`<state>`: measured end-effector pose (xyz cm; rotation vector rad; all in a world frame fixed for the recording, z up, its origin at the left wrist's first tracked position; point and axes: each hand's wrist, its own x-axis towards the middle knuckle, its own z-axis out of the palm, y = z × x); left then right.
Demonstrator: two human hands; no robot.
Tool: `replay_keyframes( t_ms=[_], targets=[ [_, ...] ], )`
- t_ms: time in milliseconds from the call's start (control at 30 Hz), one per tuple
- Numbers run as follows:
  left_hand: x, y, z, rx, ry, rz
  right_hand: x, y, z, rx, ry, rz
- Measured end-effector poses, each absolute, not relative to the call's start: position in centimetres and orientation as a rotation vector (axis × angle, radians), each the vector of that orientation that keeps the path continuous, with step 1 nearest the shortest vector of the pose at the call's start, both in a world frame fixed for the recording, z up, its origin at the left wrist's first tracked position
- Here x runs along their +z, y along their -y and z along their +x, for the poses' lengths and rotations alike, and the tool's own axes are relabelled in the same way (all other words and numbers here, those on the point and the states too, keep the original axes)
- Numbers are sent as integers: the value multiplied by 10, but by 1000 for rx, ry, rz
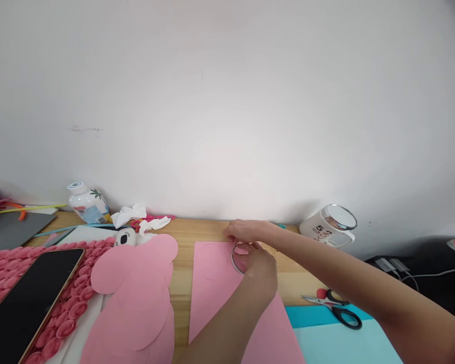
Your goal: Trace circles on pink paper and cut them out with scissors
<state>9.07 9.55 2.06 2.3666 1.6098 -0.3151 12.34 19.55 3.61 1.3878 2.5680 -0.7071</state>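
A pink paper sheet (208, 308) lies on the wooden table, with faint round pencil-like outlines near its upper left. On its upper part sits a thin-rimmed ring (234, 260), with pink showing through its middle; I cannot tell whether it is a hoop or a clear lid. My left hand (261, 268) has its fingers bent down on the ring, holding it against the sheet. My right hand (246, 231) is curled at the ring's far side, by the sheet's top edge. Whatever its fingers pinch is hidden.
Cut pink paper circles (132, 308) overlap at left, beside a phone (34, 298) on pink rosette-like trim (66, 328). A white bottle (87, 202) and crumpled tissue (129, 215) stand behind. At right are scissors (335, 306), blue paper (337, 338) and a white mug (322, 225).
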Motion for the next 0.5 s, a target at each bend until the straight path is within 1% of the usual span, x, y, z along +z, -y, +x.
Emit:
replay_keyframes(
  t_ms=[167,233,300,333,367,400,433,500],
  targets=[
    [26,-96,84,-329,-1635,2383,50,-180,155,-786,-2761,1625],
    [27,-97,79,-307,-1611,2404,50,-159,170,-776,-2836,1821],
    [27,-97,72,-278,-1561,2435,42,-130,183,-836,-2859,2101],
    [26,-97,68,-260,-1533,2452,36,-113,189,-1162,-2815,2400],
    [26,-96,64,-238,-1507,2470,29,-95,194,-1555,-2694,2600],
    [25,-94,60,-203,-1479,2491,22,-77,197,-1981,-2502,2663],
    [23,-92,55,-158,-1464,2509,14,-59,199,-2337,-2259,2696],
    [18,-87,48,-53,-1446,2537,2,-26,199,-2814,-1870,2611]
  ],
)
